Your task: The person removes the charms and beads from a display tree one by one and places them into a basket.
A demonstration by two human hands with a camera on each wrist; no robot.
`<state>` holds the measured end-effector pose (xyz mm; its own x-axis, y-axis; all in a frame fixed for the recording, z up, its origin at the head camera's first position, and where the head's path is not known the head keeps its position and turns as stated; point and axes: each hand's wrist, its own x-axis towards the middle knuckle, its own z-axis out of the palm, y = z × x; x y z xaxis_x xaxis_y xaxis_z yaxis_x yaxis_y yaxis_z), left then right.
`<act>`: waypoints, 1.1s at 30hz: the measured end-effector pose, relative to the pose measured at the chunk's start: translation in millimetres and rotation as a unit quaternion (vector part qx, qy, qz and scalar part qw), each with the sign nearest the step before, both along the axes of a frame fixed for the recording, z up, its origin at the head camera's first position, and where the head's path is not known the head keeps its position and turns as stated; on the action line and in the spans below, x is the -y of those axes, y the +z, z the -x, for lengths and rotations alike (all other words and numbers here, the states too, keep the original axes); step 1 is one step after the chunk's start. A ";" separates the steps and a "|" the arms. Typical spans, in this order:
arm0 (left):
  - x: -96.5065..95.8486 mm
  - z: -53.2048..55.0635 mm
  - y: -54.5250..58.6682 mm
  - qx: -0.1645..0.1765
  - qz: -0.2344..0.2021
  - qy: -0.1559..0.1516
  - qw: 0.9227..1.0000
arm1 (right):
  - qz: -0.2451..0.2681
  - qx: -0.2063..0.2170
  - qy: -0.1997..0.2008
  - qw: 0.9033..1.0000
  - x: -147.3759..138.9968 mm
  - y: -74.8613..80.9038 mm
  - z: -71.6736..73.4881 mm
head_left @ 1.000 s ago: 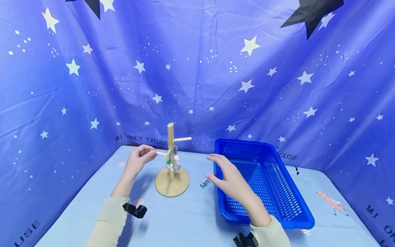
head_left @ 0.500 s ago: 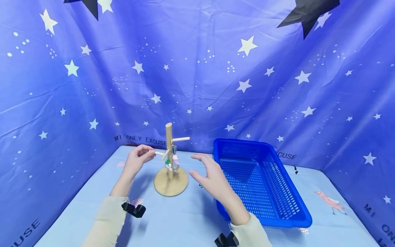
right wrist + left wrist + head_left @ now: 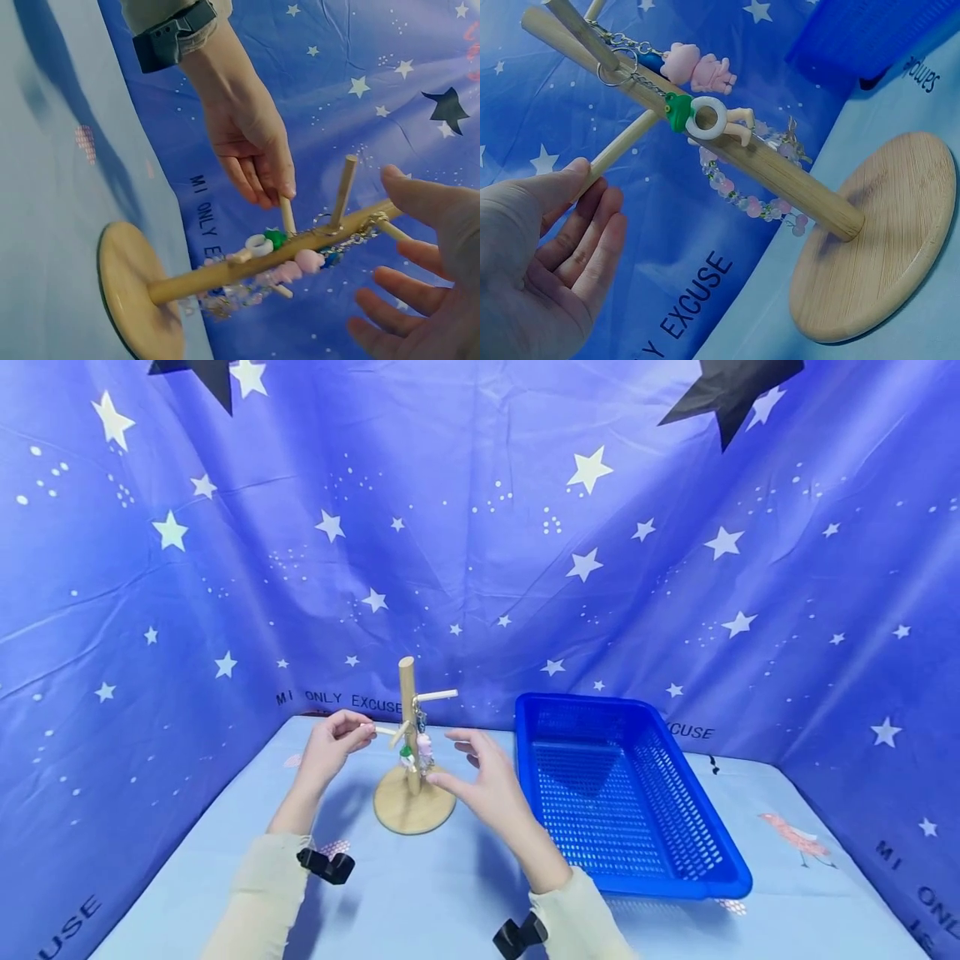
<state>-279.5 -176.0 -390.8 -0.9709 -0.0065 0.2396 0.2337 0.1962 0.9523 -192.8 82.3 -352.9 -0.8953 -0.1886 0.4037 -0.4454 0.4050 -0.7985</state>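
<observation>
Here, the left hand [image 3: 337, 747] is pinching the tip of a peg [image 3: 622, 142] between thumb and forefinger, while the right hand [image 3: 487, 785] is hovering, fingers spread, just beside the wooden stand [image 3: 413, 781]. The stand is standing upright toward the table's [image 3: 420, 893] far edge, left of a blue basket [image 3: 675, 814]. A pink figure keychain [image 3: 682, 64], a green-headed charm [image 3: 679, 112] and strung beads [image 3: 746, 204] are hanging close to its post.
</observation>
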 end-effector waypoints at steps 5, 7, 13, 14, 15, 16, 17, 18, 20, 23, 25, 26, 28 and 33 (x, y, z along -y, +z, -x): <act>3.6 0.4 -1.5 -0.002 0.008 0.003 1.000 | 0.081 0.011 -0.018 0.996 13.5 -6.7 5.2; 3.7 0.4 -0.7 -0.002 0.013 0.006 1.000 | 0.109 0.017 -0.029 0.993 19.4 -9.7 8.2; 4.9 -2.6 0.2 -0.001 0.020 0.012 1.000 | 0.155 0.032 -0.047 0.986 34.8 -15.7 12.0; 5.0 -2.8 -0.2 -0.001 0.021 0.012 1.000 | 0.160 0.034 -0.050 0.985 36.6 -16.2 12.3; 4.9 -2.9 -0.4 0.000 0.022 0.012 1.000 | 0.163 0.036 -0.051 0.985 38.1 -16.9 13.0; 4.6 -2.7 -0.6 0.001 0.023 0.013 1.000 | 0.167 0.039 -0.052 0.984 39.4 -17.5 13.8; 4.1 -2.2 -0.4 0.001 0.023 0.012 1.000 | 0.171 0.041 -0.053 0.983 40.7 -17.8 14.8; 3.4 -1.6 0.0 0.000 0.022 0.013 1.000 | 0.174 0.039 -0.054 0.982 41.8 -18.4 16.2; 1.2 -0.2 1.5 -0.003 0.019 0.012 1.000 | 0.177 0.037 -0.058 0.982 43.6 -19.7 18.9; -2.3 1.8 2.8 -0.014 0.013 0.007 1.000 | 0.193 0.035 -0.062 0.979 46.1 -21.8 22.9; -3.7 2.2 2.2 -0.018 0.013 0.007 1.000 | 0.202 0.036 -0.064 0.977 48.0 -23.8 25.3; -4.1 2.3 1.5 -0.018 0.015 0.008 1.000 | 0.207 0.038 -0.064 0.975 49.3 -24.9 26.4; -4.3 2.2 -0.4 -0.018 0.017 0.013 1.000 | 0.213 0.040 -0.063 0.974 51.6 -28.5 29.2; -1.7 0.4 -3.1 -0.021 0.020 0.021 0.999 | 0.219 0.038 -0.054 0.973 58.4 -34.7 33.8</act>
